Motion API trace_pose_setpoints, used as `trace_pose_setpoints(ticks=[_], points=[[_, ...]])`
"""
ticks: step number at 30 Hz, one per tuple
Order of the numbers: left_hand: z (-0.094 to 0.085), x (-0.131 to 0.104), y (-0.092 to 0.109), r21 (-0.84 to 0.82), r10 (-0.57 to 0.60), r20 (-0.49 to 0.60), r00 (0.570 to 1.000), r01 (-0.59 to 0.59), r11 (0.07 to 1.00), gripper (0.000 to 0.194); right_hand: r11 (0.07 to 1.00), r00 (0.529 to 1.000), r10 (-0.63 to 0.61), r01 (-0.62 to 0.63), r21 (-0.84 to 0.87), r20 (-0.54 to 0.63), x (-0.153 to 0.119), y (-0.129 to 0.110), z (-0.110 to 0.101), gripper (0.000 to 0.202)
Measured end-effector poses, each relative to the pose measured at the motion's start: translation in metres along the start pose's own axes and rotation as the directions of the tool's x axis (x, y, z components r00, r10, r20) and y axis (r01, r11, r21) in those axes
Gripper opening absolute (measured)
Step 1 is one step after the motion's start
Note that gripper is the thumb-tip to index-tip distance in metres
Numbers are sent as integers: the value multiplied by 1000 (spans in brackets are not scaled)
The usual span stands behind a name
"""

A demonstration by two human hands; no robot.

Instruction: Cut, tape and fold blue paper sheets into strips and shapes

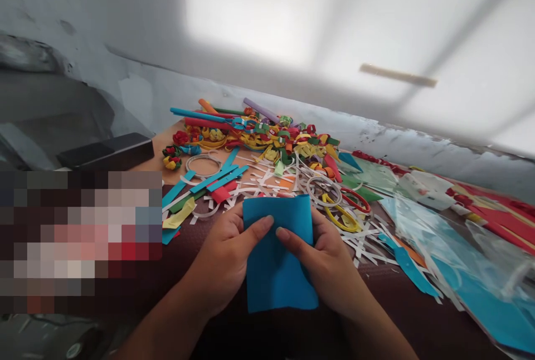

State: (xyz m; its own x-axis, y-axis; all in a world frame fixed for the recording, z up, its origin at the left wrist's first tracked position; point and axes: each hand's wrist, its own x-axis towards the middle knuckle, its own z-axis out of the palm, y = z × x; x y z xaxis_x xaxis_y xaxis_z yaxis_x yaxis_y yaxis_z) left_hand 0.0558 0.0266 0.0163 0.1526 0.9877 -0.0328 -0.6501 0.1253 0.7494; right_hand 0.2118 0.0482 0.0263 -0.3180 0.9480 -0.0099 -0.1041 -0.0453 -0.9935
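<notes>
Upright before me is a rectangular piece of blue paper [278, 271], gripped at both sides. My left hand [229, 254] is closed on its left edge, the thumb lying flat across the front and the other fingers mostly hidden behind. On the opposite edge my right hand [328, 254] holds the sheet the same way. Both thumb tips rest near the upper middle, a small gap apart. Just beyond the paper, white paper strips [265, 184] lie scattered, with blue strips [221, 177] to the left.
Colourful paper chains and flowers [288, 137] are heaped at the table's back against the wall. Tape rings [324, 190] and yellow scissors handles [340, 218] lie right of centre. Clear plastic with blue sheets [472, 287] covers the right side. A black box [106, 151] stands left; a blurred patch hides the area below.
</notes>
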Motion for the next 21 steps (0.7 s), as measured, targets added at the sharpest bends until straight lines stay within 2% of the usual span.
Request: trace_pose_setpoints(ticks=[5, 14, 21], points=[[-2, 1, -1, -19, -13, 35, 999, 14, 1000, 31, 1000, 1000, -1, 2, 18, -7, 1, 2, 1, 53], [-3, 2, -1, -42, -17, 42, 999, 19, 999, 25, 992, 999, -15, 10, 123, 38, -1, 3, -3, 44], [-1, 4, 0, -57, -15, 37, 999, 17, 998, 21, 991, 998, -26, 18, 134, 53, 0, 4, -3, 39]])
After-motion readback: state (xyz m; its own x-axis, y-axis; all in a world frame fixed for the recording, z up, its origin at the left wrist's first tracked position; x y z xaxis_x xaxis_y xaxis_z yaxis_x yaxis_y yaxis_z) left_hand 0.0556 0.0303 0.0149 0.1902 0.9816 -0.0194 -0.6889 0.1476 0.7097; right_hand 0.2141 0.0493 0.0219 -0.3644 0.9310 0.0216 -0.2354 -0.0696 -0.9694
